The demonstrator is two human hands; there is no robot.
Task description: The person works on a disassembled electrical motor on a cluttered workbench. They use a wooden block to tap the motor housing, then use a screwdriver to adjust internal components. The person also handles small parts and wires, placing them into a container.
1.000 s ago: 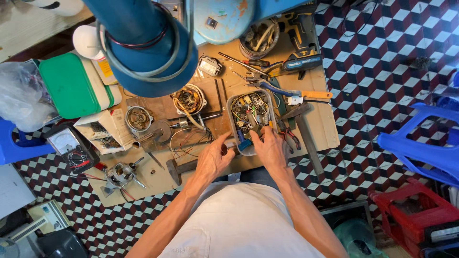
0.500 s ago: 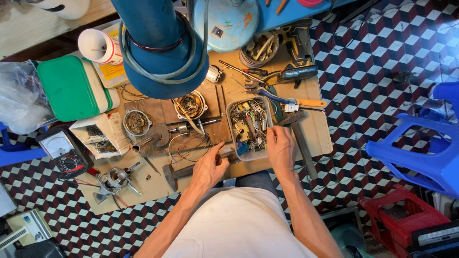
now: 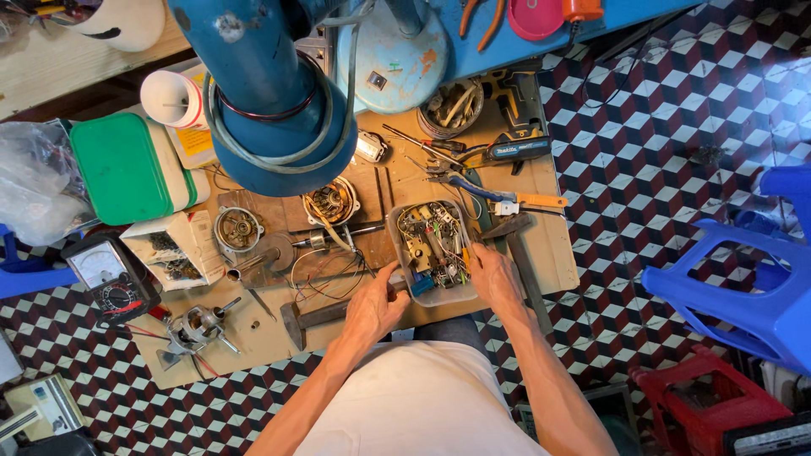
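Hands flank parts tray (image 3: 432, 253): left hand (image 3: 374, 306) and right hand (image 3: 497, 277) both open on rims; steady evenly, avoid spilling.

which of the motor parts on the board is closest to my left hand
The copper-wound stator, just beyond the left hand. The round metal housing and the rotor with a shaft lie farther left.

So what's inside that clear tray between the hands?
The clear plastic tray holds jumbled small electronic parts, wires and a blue piece. Whatever lies beneath the pile is hidden.
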